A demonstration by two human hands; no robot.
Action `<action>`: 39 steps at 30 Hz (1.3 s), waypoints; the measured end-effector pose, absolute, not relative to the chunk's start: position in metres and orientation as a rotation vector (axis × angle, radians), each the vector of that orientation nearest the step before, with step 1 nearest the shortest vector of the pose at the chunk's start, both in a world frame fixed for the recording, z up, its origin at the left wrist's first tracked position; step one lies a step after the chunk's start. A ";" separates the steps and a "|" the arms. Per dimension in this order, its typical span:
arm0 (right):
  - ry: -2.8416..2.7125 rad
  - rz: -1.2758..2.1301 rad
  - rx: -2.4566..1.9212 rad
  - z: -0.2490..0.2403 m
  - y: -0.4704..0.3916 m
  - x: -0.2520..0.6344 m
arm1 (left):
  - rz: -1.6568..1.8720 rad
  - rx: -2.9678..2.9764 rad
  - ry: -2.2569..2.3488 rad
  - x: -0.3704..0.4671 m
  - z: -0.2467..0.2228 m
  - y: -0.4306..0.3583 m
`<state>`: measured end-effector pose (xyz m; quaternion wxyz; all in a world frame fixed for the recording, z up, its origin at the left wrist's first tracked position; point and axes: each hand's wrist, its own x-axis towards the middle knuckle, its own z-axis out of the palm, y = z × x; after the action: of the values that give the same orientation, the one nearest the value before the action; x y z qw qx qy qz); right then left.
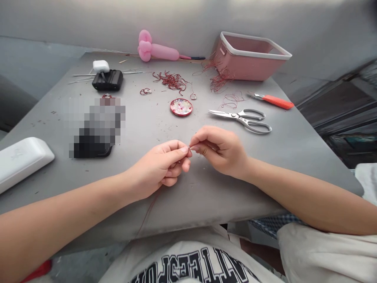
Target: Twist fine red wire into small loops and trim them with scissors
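Note:
A thin red cord hangs from under my left hand down over the table's front edge. My left thumb and forefinger pinch the cord, with the other fingers curled below. Touching those fingertips, my right hand pinches a small dark end of the cord between thumb and forefinger. The exact spot between the fingers is too small to make out. Beyond the hands stands a round red-rimmed dish of pale beads. Scissors lie just past my right hand, handles to the right.
A pink bin stands at the back right, red threads beside it. An orange-handled cutter lies near the right edge. Cut cord pieces, a pink balloon, a black device and a white case also lie around.

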<state>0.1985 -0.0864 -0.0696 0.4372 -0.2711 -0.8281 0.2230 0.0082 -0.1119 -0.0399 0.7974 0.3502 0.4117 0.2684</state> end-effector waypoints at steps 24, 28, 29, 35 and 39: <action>-1.818 0.678 -0.521 -0.073 -0.099 0.199 | 0.736 1.203 0.891 0.003 -0.044 -0.125; -1.816 0.681 -0.506 -0.074 -0.099 0.198 | 0.736 1.231 0.883 0.003 -0.046 -0.126; -1.817 0.681 -0.511 -0.075 -0.099 0.198 | 0.736 1.238 0.882 0.003 -0.046 -0.126; -1.811 0.708 -0.523 -0.076 -0.099 0.199 | 0.740 1.265 0.893 0.004 -0.046 -0.124; -1.805 0.754 -0.579 -0.074 -0.102 0.198 | 0.736 1.309 0.943 0.005 -0.044 -0.128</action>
<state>0.1983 -0.1021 -0.0739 0.5233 -0.2417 -0.7540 0.3151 0.0049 -0.1276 -0.0438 0.6318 0.5722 0.4123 0.3216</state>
